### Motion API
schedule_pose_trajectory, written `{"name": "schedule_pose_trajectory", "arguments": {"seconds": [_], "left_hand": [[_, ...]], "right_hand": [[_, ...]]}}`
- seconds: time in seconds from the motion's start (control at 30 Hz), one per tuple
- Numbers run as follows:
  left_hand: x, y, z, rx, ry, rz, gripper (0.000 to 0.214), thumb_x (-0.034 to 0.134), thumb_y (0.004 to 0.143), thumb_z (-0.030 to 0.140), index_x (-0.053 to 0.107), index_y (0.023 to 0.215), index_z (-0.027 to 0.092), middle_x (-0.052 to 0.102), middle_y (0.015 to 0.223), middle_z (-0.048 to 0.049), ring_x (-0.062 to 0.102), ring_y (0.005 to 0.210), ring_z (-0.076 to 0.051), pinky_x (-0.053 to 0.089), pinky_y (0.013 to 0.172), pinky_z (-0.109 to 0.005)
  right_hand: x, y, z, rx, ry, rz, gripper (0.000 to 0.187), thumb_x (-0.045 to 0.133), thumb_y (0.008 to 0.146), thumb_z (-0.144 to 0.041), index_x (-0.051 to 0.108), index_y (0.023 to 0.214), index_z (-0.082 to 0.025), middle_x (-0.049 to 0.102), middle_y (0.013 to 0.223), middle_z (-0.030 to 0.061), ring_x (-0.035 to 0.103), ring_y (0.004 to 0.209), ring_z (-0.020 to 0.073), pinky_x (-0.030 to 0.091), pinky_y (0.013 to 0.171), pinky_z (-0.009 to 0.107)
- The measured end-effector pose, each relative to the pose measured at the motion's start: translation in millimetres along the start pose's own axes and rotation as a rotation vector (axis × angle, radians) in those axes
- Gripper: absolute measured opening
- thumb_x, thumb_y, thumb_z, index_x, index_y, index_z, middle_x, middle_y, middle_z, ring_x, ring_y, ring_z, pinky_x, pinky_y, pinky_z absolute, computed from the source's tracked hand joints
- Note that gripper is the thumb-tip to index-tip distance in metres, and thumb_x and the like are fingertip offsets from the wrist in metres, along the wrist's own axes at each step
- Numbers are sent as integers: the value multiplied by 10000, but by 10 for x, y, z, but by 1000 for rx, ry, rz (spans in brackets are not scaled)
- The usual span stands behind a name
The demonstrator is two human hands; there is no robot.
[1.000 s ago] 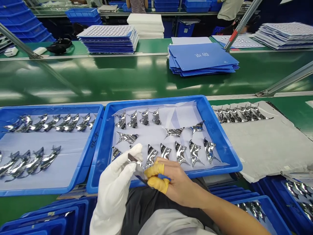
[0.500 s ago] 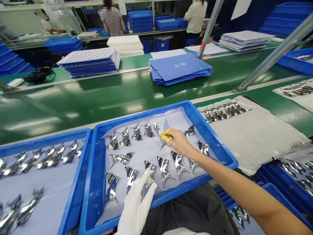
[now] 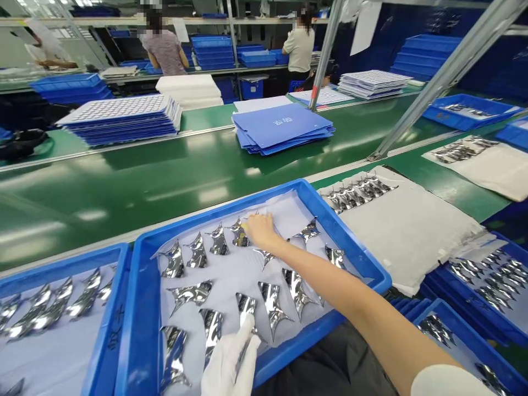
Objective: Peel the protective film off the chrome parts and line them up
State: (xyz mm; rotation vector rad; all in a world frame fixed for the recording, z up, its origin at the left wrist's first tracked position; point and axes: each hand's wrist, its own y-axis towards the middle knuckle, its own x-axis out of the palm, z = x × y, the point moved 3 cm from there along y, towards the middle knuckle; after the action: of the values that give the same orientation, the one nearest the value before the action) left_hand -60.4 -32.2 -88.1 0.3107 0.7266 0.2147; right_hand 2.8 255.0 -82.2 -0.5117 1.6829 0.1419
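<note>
In the head view, a blue tray [image 3: 138, 308] lined with white sheet holds several shiny, curved metal pieces with pointed corners. My left hand [image 3: 231, 355], in a white glove, has thumb and forefinger closed around the lower part of one metal piece [image 3: 246, 303] in the front row. My right hand [image 3: 260, 230] reaches across to the back row, fingers bent and pressed together, yellow covering showing at the fingertips. It touches the right end of a metal piece [image 3: 239, 235]; what its fingers hold is mostly hidden beneath the hand.
A second blue tray [image 3: 93, 335] of metal pieces adjoins on the left. Right are a padded white sheet [image 3: 408, 231] bearing metal pieces and lower trays [image 3: 445, 286]. Behind the green bench [image 3: 177, 176] lie blue sheets [image 3: 284, 126], stacks and slanting metal posts [image 3: 433, 82]. Other people work farther back.
My right hand has moved left along the back row, toward the row's standing pieces. My left thumb and forefinger have drawn closer around the front metal piece. The view has shifted right.
</note>
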Motion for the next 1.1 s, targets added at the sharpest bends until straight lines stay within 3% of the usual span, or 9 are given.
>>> {"name": "schedule_pose_trajectory", "arguments": {"seconds": [0.13, 0.23, 0.33, 0.47, 0.6, 0.73, 0.9, 1.0, 1.1], "left_hand": [[-45, 89, 27, -104, -48, -52, 343, 530, 956, 216, 617, 1282, 272, 732, 1063, -68, 711, 898, -190, 587, 812, -286], [-79, 158, 38, -160, -37, -43, 353, 533, 955, 207, 594, 1300, 247, 728, 1062, -67, 711, 884, -173, 587, 774, -254], [-89, 177, 44, -184, -54, -19, 334, 559, 943, 185, 602, 1269, 244, 715, 1105, -63, 699, 933, -154, 564, 784, -218], [-92, 143, 41, -112, -261, 6, 329, 535, 933, 114, 633, 1222, 237, 709, 933, -44, 678, 828, -141, 545, 780, -241], [-121, 99, 17, -161, -436, 20, 326, 516, 932, 106, 656, 1188, 252, 693, 916, -45, 661, 847, -163, 535, 760, -281], [-173, 95, 68, -228, -490, 97, 232, 584, 904, 170, 723, 1073, 248, 712, 938, -59, 664, 873, -187, 536, 770, -295], [-187, 93, 55, -420, -528, 313, 155, 609, 906, 250, 750, 946, 200, 714, 877, -60, 648, 770, -159, 529, 717, -260], [-202, 131, 67, -548, -590, 470, 234, 572, 931, 322, 731, 983, 158, 699, 837, -65, 608, 686, -140, 508, 614, -237], [-223, 246, 214, -630, -765, 478, 352, 583, 921, 380, 674, 1179, 158, 697, 876, -68, 625, 740, -155, 538, 685, -260]], "right_hand": [[27, -195, -306, -248, 23, 41, 338, 418, 1015, -261, 635, 1131, -30, 647, 1112, 223, 573, 1088, 286, 380, 956, 422], [178, -467, -710, -563, 61, -34, 264, 477, 991, -249, 696, 1015, -103, 688, 1034, 142, 595, 975, 224, 411, 849, 324], [341, -713, -1102, -805, 65, -83, 193, 519, 959, -182, 707, 975, -141, 697, 1019, 95, 574, 989, 206, 404, 838, 308], [473, -764, -1453, -866, 11, -141, 73, 641, 862, -132, 702, 897, -115, 707, 944, 133, 565, 1017, 274, 391, 876, 384], [467, -661, -1576, -829, -10, -206, 35, 698, 780, -85, 681, 767, -112, 713, 836, 137, 608, 916, 289, 391, 869, 422], [227, -664, -1415, -813, 98, -153, 139, 568, 821, 0, 679, 821, -84, 708, 886, 155, 612, 946, 261, 375, 908, 415], [-221, -992, -791, -737, 380, -154, 213, 454, 965, -145, 658, 1018, -116, 704, 944, 74, 626, 819, 143, 455, 760, 272], [-389, -1355, -350, -569, 927, -276, 169, 561, 915, -218, 666, 1021, -138, 700, 976, 60, 627, 815, 128, 478, 713, 238], [-442, -1736, -50, -408, 1306, -373, 128, 647, 848, -273, 681, 898, -160, 687, 897, 36, 602, 749, 124, 470, 671, 238]]}}
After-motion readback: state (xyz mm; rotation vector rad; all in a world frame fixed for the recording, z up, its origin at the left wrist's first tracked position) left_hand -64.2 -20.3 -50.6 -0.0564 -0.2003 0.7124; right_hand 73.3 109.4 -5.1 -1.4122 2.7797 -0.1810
